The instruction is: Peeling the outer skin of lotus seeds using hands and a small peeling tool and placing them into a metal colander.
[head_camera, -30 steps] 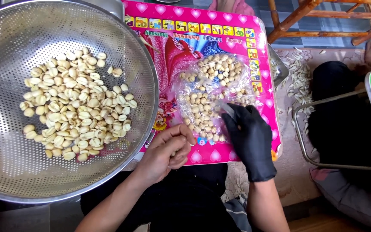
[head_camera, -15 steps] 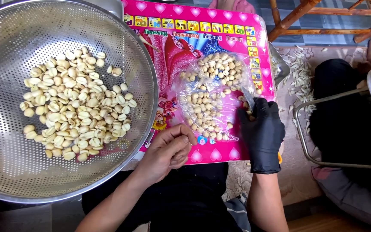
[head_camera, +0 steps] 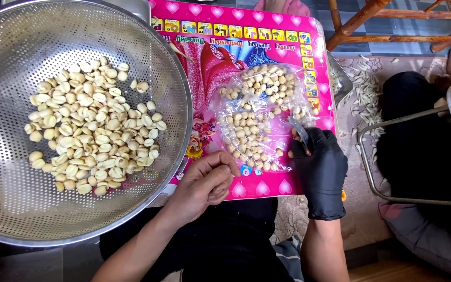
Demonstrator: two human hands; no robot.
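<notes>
Gloved right hand [head_camera: 322, 169], shifted toward 3 o'clock off the clear seed bag [head_camera: 259, 122], grip closed on a small blade [head_camera: 298, 130]; bare left hand [head_camera: 204, 183] curled, pinching (contents unclear).

Silver perforated colander [head_camera: 22, 209] holds pale cream seeds [head_camera: 92, 133]. The board [head_camera: 267, 190] is hot pink with lighter pink hearts — a strip of small multicoloured squares along one edge. A black glove [head_camera: 322, 175] covers the right hand — the clear bag [head_camera: 259, 122] shows beige seeds.
</notes>
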